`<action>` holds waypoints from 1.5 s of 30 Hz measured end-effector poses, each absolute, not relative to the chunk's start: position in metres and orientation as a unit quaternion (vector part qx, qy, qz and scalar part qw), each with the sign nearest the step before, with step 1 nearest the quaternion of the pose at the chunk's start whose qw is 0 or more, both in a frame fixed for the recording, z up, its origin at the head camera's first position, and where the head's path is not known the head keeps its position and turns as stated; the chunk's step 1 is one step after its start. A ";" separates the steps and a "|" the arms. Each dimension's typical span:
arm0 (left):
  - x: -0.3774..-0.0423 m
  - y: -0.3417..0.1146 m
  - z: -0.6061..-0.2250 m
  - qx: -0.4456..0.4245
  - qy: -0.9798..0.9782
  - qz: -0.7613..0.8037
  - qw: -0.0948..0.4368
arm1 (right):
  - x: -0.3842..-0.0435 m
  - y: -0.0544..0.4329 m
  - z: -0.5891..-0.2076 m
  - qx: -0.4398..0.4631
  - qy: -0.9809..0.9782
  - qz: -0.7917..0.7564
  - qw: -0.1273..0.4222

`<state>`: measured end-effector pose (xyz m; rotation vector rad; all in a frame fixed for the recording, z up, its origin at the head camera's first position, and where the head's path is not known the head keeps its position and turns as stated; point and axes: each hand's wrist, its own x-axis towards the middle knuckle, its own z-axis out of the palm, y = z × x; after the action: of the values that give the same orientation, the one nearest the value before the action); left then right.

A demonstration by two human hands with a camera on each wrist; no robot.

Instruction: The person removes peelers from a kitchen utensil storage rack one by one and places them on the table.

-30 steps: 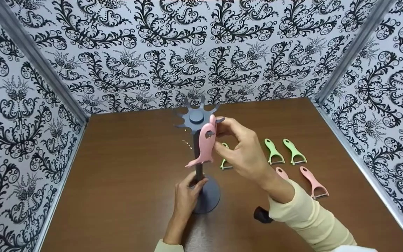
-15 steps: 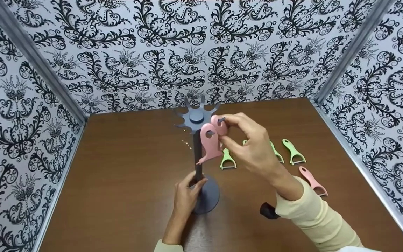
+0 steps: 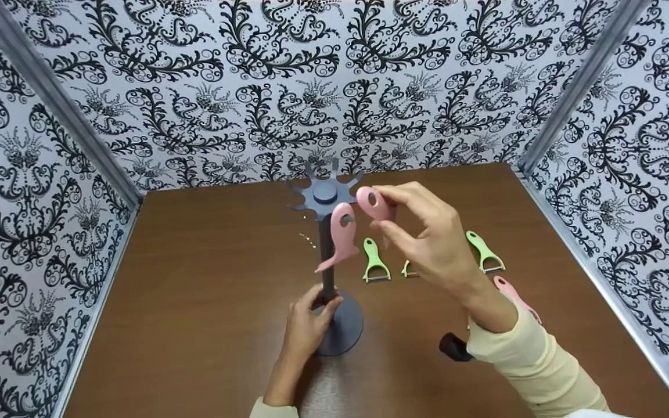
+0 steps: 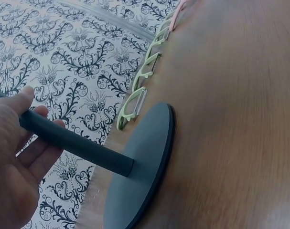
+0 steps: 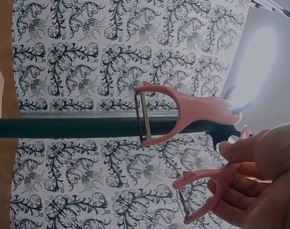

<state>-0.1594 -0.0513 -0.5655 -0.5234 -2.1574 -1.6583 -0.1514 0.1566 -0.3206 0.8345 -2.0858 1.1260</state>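
Note:
My left hand [image 3: 308,325] grips the dark post [image 3: 327,249] of an upright stand, just above its round base [image 3: 349,328]. In the left wrist view, the fingers wrap round the post. A ring of hooks [image 3: 325,190] tops the stand. From a front hook hangs a pink peeler [image 3: 343,232], blade end down. My right hand [image 3: 436,238] pinches a second pink peeler [image 3: 368,198] by its handle, right beside a hook tip on the right. The right wrist view shows this held peeler's blade [image 5: 184,202] below the hanging one.
Green peelers [image 3: 372,255] lie on the brown table [image 3: 207,302] right of the stand, some partly behind my right hand. Another pink peeler [image 3: 509,288] lies partly behind the forearm. A small black object [image 3: 455,347] sits at my right sleeve. Patterned walls [image 3: 195,104] enclose the table.
My right hand has moved right with the pink peeler, whose hole had the hook tip through it and now appears right of that tip. The hanging peeler has swung slightly. My left hand stays put.

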 end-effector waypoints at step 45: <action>-0.155 -0.056 -0.567 -0.169 -0.767 -0.595 0.167 | -0.134 0.245 -0.327 0.157 -0.840 0.428 0.295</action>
<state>-0.1554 -0.0562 -0.5665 -0.4823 -2.1843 -1.6943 -0.1336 0.2452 -0.3266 0.4190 -2.2339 1.1392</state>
